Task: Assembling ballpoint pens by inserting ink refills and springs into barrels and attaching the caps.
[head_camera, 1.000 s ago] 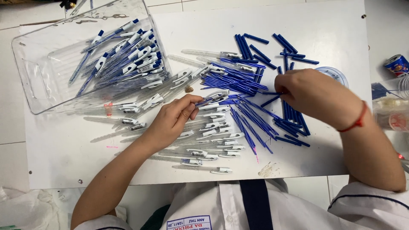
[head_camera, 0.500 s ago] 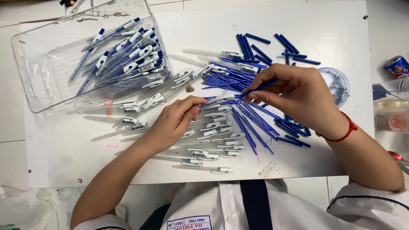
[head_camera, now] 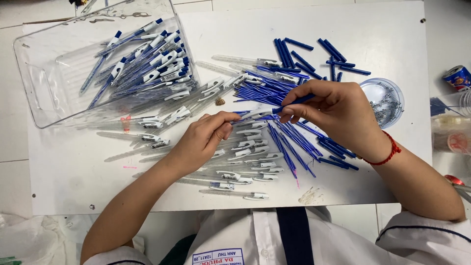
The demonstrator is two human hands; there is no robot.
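My left hand (head_camera: 203, 137) grips a clear pen barrel (head_camera: 252, 115) with a white clip, held level over a pile of clear barrels (head_camera: 245, 162). My right hand (head_camera: 333, 110) pinches a blue pen part (head_camera: 294, 101) whose left tip meets the end of that barrel. Under and around both hands lie many thin blue refills (head_camera: 289, 140), and short blue pen pieces (head_camera: 314, 59) are scattered further back. At the far left a clear plastic tray (head_camera: 44, 73) holds several assembled blue and white pens (head_camera: 157, 61).
All of it rests on a white board (head_camera: 392, 29) over a tiled surface. A small clear round dish with tiny metal parts (head_camera: 385, 98) sits right of my right hand. Cups and a small can (head_camera: 456, 77) stand at the right edge.
My right hand moved left from the blue refill pile, carrying a blue part to the barrel in my left hand. The left hand has barely shifted.
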